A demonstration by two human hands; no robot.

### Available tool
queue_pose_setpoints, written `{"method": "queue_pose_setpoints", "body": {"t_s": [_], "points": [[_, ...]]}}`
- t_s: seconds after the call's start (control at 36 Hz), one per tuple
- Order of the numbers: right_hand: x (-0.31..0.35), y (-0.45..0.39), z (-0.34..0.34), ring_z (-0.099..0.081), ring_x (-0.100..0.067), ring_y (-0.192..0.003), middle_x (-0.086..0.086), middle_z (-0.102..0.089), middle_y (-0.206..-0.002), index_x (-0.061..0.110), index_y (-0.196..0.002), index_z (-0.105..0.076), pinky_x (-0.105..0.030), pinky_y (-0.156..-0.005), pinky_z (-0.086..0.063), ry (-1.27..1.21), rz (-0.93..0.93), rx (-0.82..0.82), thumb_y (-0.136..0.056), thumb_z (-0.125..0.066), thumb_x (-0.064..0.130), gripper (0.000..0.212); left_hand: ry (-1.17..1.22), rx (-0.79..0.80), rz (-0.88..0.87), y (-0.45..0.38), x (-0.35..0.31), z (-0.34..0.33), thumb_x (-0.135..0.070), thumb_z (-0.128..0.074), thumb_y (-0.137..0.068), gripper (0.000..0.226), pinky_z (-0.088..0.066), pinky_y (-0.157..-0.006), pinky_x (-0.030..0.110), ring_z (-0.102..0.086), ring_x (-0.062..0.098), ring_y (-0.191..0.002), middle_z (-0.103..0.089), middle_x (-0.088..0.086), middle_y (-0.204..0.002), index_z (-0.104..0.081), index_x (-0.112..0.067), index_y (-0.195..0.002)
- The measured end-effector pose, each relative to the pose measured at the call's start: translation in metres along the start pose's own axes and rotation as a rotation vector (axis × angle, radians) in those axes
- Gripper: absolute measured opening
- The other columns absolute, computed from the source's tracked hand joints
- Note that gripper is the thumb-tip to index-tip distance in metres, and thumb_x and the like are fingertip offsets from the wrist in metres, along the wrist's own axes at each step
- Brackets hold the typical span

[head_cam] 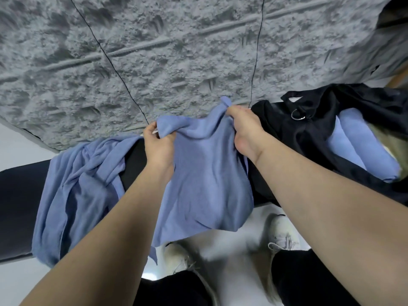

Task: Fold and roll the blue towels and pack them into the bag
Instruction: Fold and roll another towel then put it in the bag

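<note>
Towel held by upper edge over bench front edge: left hand and right hand each pinching a top corner, set apart. Long axis hanging downward. Black bag at bench right end, nearer right hand, rolled towels inside. Spare towels draped left.

Single view: head-worn wide-angle camera, looking forward and steeply down along both forearms. Near range: hands fill the centre. Frame takes in the dark table, the grey textured wall beyond it and the shoes on the floor below. Edges bend strongly.
</note>
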State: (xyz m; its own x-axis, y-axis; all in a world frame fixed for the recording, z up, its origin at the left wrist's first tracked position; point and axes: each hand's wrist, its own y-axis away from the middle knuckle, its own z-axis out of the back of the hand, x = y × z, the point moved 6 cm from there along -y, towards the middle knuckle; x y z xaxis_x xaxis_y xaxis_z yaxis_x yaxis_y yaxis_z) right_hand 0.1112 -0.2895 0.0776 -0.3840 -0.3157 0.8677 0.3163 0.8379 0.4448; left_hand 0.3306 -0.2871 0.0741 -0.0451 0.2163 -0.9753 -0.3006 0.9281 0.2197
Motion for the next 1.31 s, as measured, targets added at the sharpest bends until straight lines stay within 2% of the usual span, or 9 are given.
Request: {"method": "queue_pose_setpoints", "body": {"t_s": [0.11, 0.25, 0.33, 0.44, 0.53, 0.69, 0.81, 1.14, 1.31], "points": [[-0.012, -0.009, 0.004, -0.066, -0.025, -0.096, -0.011, -0.07, -0.114, 0.016, -0.121, -0.065, -0.041, -0.091, -0.054, 0.151, -0.042, -0.016, -0.09, -0.056, 0.023, 0.033, -0.058, 0.029, 0.057, -0.008, 0.008, -0.003, -0.02, -0.075, -0.084, 0.054, -0.055, -0.092, 0.051, -0.065, 0.022, -0.107, -0.063, -0.001, -0.12, -0.047, -0.03, -0.129], [-0.014, -0.014, 0.005, -0.046, -0.016, -0.065, -0.002, -0.051, -0.074, 0.014, -0.097, -0.052, -0.025, -0.057, -0.039, 0.309, 0.058, -0.074, -0.099, -0.042, 0.017, 0.011, -0.136, 0.012, 0.096, -0.006, 0.014, -0.004, -0.04, -0.074, -0.084, 0.053, -0.055, -0.093, 0.043, -0.064, 0.017, -0.106, -0.065, -0.002, -0.119, -0.055, -0.02, -0.13], [-0.018, -0.013, 0.002, -0.033, -0.009, -0.055, 0.004, -0.041, -0.066, 0.017, -0.081, -0.045, -0.017, -0.042, -0.028, 0.414, 0.175, -0.059, -0.097, -0.046, 0.011, 0.017, -0.171, 0.011, 0.091, -0.002, 0.017, -0.003, -0.032, -0.067, -0.092, 0.03, -0.053, -0.071, 0.032, -0.064, 0.014, -0.087, -0.068, 0.002, -0.105, -0.063, -0.014, -0.115], [-0.022, -0.002, -0.006, -0.04, -0.007, -0.058, 0.007, -0.047, -0.064, 0.018, -0.072, -0.05, -0.015, -0.049, -0.032, 0.615, 0.303, 0.024, -0.093, -0.053, 0.009, 0.024, -0.294, 0.079, -0.009, 0.006, 0.011, -0.006, -0.021, -0.06, -0.093, 0.012, -0.04, -0.049, 0.025, -0.05, 0.012, -0.064, -0.058, -0.001, -0.076, -0.063, -0.011, -0.098], [-0.026, 0.004, -0.011, -0.049, -0.012, -0.066, 0.007, -0.055, -0.071, 0.015, -0.092, -0.063, -0.024, -0.062, -0.038, 0.744, 0.287, 0.086, -0.093, -0.054, 0.013, 0.009, -0.472, 0.137, -0.101, 0.01, 0.008, -0.009, -0.019, -0.053, -0.092, 0.009, -0.042, -0.058, 0.029, -0.052, 0.013, -0.067, -0.06, -0.002, -0.078, -0.06, -0.013, -0.093], [-0.024, 0.005, 0.001, -0.038, -0.008, -0.06, 0.005, -0.044, -0.069, 0.019, -0.071, -0.038, -0.019, -0.053, -0.034, 0.613, 0.195, 0.01, -0.098, -0.044, 0.014, 0.028, -0.969, 0.196, -0.286, 0.016, 0.003, -0.014, -0.019, -0.047, -0.094, 0.012, -0.046, -0.071, 0.041, -0.057, 0.029, -0.084, -0.061, 0.007, -0.092, -0.052, -0.01, -0.099], [-0.033, 0.01, 0.0, -0.037, -0.008, -0.061, 0.003, -0.044, -0.072, 0.016, -0.081, -0.044, -0.022, -0.054, -0.033, 0.735, 0.139, 0.088, -0.095, -0.045, 0.017, 0.014, -1.096, 0.229, -0.275, 0.019, 0.0, -0.012, -0.019, -0.042, -0.098, 0.012, -0.04, -0.066, 0.037, -0.053, 0.029, -0.081, -0.054, 0.006, -0.098, -0.047, -0.01, -0.104], [-0.032, 0.008, 0.007, -0.039, -0.01, -0.066, 0.002, -0.047, -0.075, 0.016, -0.092, -0.049, -0.025, -0.06, -0.035, 0.373, 0.171, -0.047, -0.099, -0.053, 0.023, 0.011, -0.991, 0.126, -0.159, 0.016, 0.002, 0.012, -0.032, -0.033, -0.104, 0.019, -0.033, -0.052, 0.034, -0.051, 0.026, -0.061, -0.053, 0.008, -0.072, -0.038, -0.014, -0.104], [-0.039, -0.006, 0.006, -0.039, -0.011, -0.063, 0.005, -0.048, -0.071, 0.016, -0.093, -0.05, -0.024, -0.055, -0.034, 0.445, 0.18, -0.099, -0.099, -0.051, 0.019, 0.007, -1.0, 0.085, -0.137, 0.016, 0.005, 0.017, -0.034, -0.033, -0.105, 0.021, -0.035, -0.054, 0.034, -0.051, 0.027, -0.063, -0.052, 0.006, -0.072, -0.037, -0.013, -0.105]]}}
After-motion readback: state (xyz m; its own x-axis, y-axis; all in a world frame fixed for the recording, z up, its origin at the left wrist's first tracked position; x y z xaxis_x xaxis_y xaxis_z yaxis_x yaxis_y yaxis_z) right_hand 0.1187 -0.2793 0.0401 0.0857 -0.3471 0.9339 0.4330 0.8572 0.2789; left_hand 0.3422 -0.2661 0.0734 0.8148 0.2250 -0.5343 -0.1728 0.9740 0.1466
